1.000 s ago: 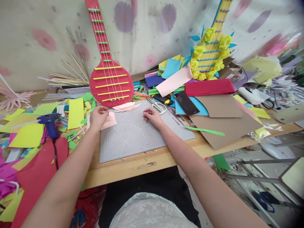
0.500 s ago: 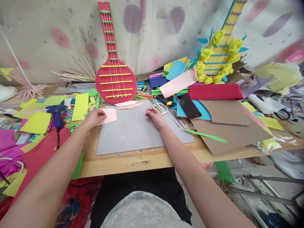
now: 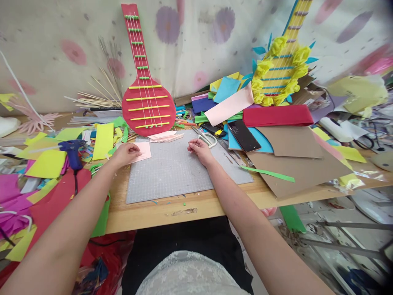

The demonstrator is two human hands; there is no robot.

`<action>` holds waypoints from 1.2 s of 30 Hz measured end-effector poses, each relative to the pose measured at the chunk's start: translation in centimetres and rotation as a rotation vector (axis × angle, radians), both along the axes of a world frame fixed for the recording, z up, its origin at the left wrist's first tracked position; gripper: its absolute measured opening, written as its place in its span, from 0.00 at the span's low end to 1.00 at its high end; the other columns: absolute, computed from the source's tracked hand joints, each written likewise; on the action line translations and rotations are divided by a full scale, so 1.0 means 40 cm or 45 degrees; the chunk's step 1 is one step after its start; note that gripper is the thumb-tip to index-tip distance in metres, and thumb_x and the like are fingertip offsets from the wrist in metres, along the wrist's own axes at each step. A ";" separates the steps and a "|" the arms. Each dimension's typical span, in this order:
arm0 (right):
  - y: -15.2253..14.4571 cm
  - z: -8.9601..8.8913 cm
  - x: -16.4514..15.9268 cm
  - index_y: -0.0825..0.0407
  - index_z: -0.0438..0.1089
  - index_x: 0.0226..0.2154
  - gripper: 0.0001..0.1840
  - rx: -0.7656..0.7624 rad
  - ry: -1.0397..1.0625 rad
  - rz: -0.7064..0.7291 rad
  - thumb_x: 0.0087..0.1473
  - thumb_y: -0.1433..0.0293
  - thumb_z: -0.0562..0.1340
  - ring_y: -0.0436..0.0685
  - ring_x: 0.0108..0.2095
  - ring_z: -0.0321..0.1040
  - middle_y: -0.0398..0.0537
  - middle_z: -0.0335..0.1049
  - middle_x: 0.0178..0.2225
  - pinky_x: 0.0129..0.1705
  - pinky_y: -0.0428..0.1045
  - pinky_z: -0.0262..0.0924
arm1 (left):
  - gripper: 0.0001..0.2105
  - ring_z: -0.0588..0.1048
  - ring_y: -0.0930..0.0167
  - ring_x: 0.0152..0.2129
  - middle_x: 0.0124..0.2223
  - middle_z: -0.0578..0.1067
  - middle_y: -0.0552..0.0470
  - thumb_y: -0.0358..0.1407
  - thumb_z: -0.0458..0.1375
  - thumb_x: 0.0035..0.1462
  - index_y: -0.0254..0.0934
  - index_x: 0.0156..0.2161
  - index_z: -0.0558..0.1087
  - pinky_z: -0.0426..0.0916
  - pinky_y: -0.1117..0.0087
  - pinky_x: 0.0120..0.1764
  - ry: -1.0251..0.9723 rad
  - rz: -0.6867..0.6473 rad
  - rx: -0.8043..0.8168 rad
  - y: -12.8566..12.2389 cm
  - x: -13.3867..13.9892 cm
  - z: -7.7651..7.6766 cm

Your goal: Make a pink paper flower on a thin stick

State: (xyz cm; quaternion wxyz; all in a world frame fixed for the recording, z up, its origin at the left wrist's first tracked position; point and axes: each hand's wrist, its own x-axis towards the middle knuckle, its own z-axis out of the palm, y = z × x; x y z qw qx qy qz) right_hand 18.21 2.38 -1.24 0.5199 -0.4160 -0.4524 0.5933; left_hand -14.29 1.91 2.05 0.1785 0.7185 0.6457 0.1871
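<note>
My left hand (image 3: pixel 125 155) is closed, its fingers curled together over the left part of a pale pink paper piece (image 3: pixel 145 150) at the left edge of the grey cutting mat (image 3: pixel 166 176). Over the mat's right half, my right hand (image 3: pixel 199 150) has its fingertips pressed together; anything between them is too small to make out. White-handled scissors (image 3: pixel 211 140) lie just behind that hand. More folded pale pink pieces (image 3: pixel 166 136) rest at the mat's back edge, below a red paper lute (image 3: pixel 148 107) with yellow and green bars and white strings.
Left stands a blue glue gun (image 3: pixel 72 152) among yellow and magenta scraps. On the right lie a black phone (image 3: pixel 245 135), a red folded strip (image 3: pixel 278 116), brown cardboard (image 3: pixel 302 174) and a green strip (image 3: pixel 270 173). A yellow flowered lute (image 3: pixel 278 73) leans behind.
The fingers of my left hand have shifted slightly right over the pink paper. My right hand keeps its pinched pose. The whole view has moved a little.
</note>
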 end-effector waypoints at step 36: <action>-0.011 0.004 -0.006 0.52 0.64 0.27 0.15 0.039 -0.092 0.036 0.38 0.60 0.65 0.46 0.24 0.64 0.40 0.67 0.22 0.26 0.43 0.57 | 0.22 0.67 0.62 0.47 0.48 0.69 0.45 0.29 0.52 0.40 0.37 0.45 0.66 0.62 0.64 0.47 0.543 -0.428 0.034 -0.056 0.027 0.049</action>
